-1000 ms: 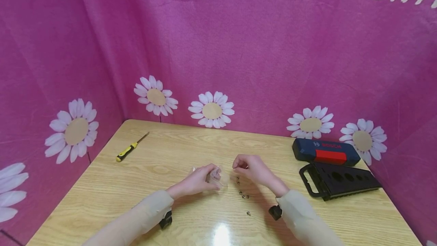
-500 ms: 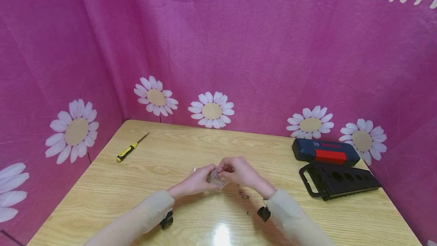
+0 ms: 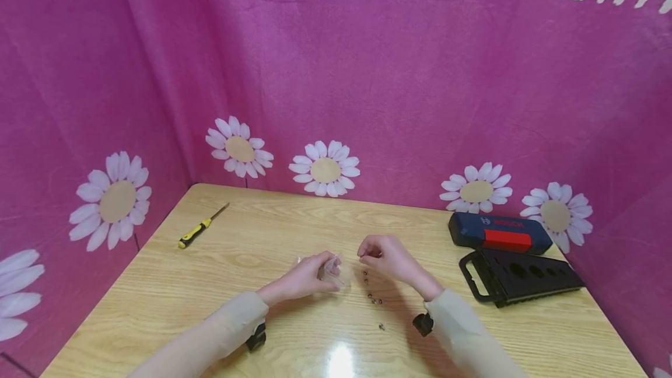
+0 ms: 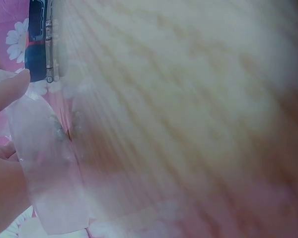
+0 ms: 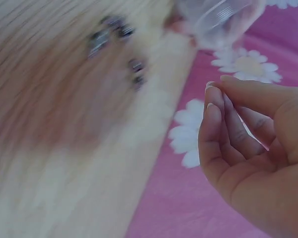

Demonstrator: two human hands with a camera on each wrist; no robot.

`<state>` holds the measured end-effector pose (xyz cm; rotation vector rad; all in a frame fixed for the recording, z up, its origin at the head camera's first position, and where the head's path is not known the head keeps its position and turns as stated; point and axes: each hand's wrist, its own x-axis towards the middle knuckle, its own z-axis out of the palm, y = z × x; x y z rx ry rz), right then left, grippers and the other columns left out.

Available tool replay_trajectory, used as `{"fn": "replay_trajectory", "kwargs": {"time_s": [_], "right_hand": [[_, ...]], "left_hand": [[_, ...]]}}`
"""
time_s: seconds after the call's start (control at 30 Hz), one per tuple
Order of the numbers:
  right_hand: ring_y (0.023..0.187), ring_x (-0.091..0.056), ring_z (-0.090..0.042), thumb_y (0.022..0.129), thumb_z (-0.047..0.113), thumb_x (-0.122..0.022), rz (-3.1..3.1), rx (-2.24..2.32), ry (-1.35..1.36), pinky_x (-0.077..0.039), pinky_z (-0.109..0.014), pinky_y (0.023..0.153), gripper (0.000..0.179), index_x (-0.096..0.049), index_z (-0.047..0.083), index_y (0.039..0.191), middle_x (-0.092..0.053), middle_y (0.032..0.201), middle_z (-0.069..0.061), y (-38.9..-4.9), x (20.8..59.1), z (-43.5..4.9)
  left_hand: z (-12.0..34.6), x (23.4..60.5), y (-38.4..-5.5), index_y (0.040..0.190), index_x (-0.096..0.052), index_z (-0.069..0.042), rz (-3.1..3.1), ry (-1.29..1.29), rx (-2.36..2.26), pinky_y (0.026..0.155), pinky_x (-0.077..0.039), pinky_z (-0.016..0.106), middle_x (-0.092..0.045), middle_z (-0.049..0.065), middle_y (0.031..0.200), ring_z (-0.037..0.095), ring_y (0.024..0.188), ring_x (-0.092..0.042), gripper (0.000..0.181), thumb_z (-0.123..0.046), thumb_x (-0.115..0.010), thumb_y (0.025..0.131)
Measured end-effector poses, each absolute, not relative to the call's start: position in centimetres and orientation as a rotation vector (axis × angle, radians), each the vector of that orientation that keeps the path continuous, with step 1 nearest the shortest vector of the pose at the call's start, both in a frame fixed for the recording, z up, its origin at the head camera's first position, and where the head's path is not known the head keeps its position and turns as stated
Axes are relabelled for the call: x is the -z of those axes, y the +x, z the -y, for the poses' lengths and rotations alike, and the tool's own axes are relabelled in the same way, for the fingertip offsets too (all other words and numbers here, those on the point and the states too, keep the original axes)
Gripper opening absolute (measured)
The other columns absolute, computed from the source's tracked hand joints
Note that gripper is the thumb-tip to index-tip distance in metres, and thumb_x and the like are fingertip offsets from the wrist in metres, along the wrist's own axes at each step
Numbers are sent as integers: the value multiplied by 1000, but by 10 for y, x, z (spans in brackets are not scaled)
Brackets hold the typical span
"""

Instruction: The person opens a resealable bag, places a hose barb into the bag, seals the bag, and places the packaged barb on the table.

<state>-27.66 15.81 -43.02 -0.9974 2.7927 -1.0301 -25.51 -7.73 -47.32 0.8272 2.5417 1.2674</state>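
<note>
My left hand (image 3: 310, 276) grips a clear plastic bag (image 3: 332, 273) at the table's middle. In the left wrist view its thumb and fingers pinch the see-through bag (image 4: 44, 163), with small, blurred pieces showing at the plastic. My right hand (image 3: 385, 258) hovers just right of the bag, fingers curled, thumb and fingertips together; the right wrist view shows nothing between the fingertips (image 5: 214, 91). Below it, several small metal pieces, screw-like in size, lie loosely on the wood; one screw-like piece (image 3: 381, 326) lies nearer to me.
A yellow and black screwdriver (image 3: 196, 232) lies at the left on the wooden table (image 3: 273, 214). At the right are a blue Bosch case (image 3: 501, 233) with a red panel and a black holder with round holes (image 3: 525, 276). A pink flowered cloth (image 3: 367, 86) hangs around the table.
My right hand went left to the bag's mouth half a second ago and is now back to the right, above the small metal pieces. My left hand has kept its hold on the bag.
</note>
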Motion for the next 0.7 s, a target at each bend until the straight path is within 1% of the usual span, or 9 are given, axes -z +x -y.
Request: {"fn": "replay_trajectory", "kwargs": {"time_s": [0.13,0.27,0.47,0.7], "right_hand": [[70,-55,0,86,-1,-71,-2777,988,-948,-47,-17,65,4,-69,-1,88,-72,80,-8,-281,442,-168],[70,-55,1,84,-1,-72,-2751,958,-902,-47,-16,64,5,-70,3,87,-72,81,-6,-283,452,-173],[70,-55,1,83,-2,-73,-2706,952,-899,-46,-16,64,7,-71,4,86,-73,81,-7,-284,458,-174],[73,-57,3,84,3,-75,-2730,874,-934,-48,-16,68,4,-73,6,86,-74,82,-3,-285,460,-172]], "left_hand": [[78,473,-254,119,-57,0,-2525,819,-1282,87,-51,27,-68,9,107,19,100,-63,44,-18,-77,85],[78,473,-253,120,-57,-1,-2511,809,-1285,88,-52,27,-68,8,108,18,101,-64,43,-19,-76,86],[78,474,-254,121,-57,0,-2493,816,-1303,90,-52,27,-69,9,109,22,103,-66,44,-18,-77,85],[78,475,-256,122,-56,2,-2478,819,-1320,91,-52,27,-69,11,110,23,105,-66,46,-16,-77,85]]}}
